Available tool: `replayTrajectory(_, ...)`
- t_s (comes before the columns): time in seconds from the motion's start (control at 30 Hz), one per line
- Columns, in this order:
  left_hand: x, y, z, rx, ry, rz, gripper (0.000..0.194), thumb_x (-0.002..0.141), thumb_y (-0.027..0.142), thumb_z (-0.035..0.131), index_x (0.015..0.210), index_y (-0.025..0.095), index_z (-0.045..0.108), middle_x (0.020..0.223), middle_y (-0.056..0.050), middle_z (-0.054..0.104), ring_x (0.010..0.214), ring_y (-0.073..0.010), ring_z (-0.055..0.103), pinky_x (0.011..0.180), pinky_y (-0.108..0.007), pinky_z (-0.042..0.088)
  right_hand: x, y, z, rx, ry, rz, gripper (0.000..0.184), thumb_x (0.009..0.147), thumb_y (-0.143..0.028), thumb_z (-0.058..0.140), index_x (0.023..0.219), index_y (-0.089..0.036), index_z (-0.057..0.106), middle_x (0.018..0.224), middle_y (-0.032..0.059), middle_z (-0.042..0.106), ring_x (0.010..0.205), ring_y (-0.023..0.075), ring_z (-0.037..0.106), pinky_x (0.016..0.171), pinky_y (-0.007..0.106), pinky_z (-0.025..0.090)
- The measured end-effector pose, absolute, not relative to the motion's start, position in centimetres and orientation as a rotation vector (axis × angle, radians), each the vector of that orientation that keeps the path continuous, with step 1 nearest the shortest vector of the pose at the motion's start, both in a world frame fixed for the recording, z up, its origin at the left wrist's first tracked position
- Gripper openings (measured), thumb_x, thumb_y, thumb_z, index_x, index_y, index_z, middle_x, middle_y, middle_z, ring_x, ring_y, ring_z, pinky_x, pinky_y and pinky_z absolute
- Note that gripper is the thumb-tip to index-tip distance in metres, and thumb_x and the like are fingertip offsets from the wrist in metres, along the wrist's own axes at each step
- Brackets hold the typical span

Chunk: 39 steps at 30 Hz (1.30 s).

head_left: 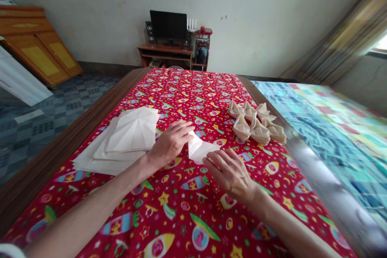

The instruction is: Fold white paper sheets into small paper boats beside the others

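Observation:
A small folded sheet of white paper (198, 149) lies on the red patterned cloth between my hands. My left hand (171, 142) has its fingers closed together on the paper's upper left edge. At the paper's lower right edge, my right hand (231, 171) grips it with curled fingers, its thumb side partly hidden. Left of my left hand lies a stack of creased white paper sheets (133, 129), the top ones with fold lines meeting at a point. To the right stand several folded paper shapes (259, 131), boat-like with pointed tips, grouped in rows.
The red cloth (184, 217) covers a long table with brown wooden edges (121, 88). Beyond its far end, a small desk (166, 49) carries a monitor (168, 26) and speakers. A bed with a blue patterned cover (305, 129) adjoins on the right; a wooden cabinet (42, 48) stands left.

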State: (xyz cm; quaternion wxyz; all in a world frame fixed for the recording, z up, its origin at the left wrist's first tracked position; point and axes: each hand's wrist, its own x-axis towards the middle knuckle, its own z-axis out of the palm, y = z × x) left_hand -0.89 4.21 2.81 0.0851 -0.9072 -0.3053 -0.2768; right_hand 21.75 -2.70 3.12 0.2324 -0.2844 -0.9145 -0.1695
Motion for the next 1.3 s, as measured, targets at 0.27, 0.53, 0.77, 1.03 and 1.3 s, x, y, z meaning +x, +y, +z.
replayTrajectory(0.27,-2.2,0.3,0.4,-2.981,-0.959,-0.546,0.042,0.086,0.005,0.036,0.121,0.015,0.057,0.127,-0.007,0.059,0.123,-0.0182,0.048,0.107,-0.040,0.037,21.0,-2.7,1.4,-0.763,-2.724,-0.152,0.024,0.095,-0.016,0.038,0.091,-0.014,0.062,0.090,0.0080,0.065,0.084,0.0170,0.056,0.075,0.033,0.041)
replayTrajectory(0.53,-2.8,-1.7,-0.3,-2.990,-1.056,-0.536,0.059,0.078,0.000,0.034,0.134,0.015,0.046,0.138,-0.008,0.048,0.131,-0.0172,0.039,0.108,-0.040,0.036,21.8,-1.5,0.6,-0.807,-2.420,0.375,0.019,0.093,-0.022,0.047,0.094,-0.019,0.066,0.094,0.0058,0.070,0.091,0.0155,0.060,0.079,0.029,0.048)
replayTrajectory(0.77,-2.4,-2.1,-0.6,-2.989,-1.075,-0.608,0.052,0.081,0.000,0.035,0.130,0.011,0.048,0.135,-0.010,0.051,0.129,-0.0192,0.041,0.108,-0.040,0.037,21.0,-0.5,1.3,-1.277,-2.091,0.718,0.022,0.085,-0.031,0.059,0.070,-0.017,0.068,0.062,-0.0014,0.064,0.056,0.0103,0.056,0.054,0.019,0.041)
replayTrajectory(1.03,-2.0,-2.3,-0.2,-3.070,-1.133,-0.787,0.048,0.084,-0.001,0.035,0.127,0.012,0.050,0.126,-0.010,0.054,0.122,-0.0194,0.046,0.104,-0.037,0.044,20.0,0.5,0.8,-1.472,-2.132,0.522,0.020,0.083,-0.033,0.059,0.070,-0.019,0.066,0.066,-0.0009,0.064,0.058,0.0106,0.054,0.055,0.020,0.036)
replayTrajectory(1.3,-1.5,-2.8,0.1,-3.040,-1.218,-0.638,0.054,0.082,-0.002,0.038,0.134,0.013,0.042,0.129,-0.009,0.050,0.120,-0.0215,0.043,0.104,-0.041,0.044,19.8,0.4,0.5,-1.477,-2.227,0.389,0.020,0.086,-0.035,0.058,0.073,-0.019,0.060,0.067,-0.0005,0.060,0.061,0.0116,0.052,0.059,0.022,0.035)
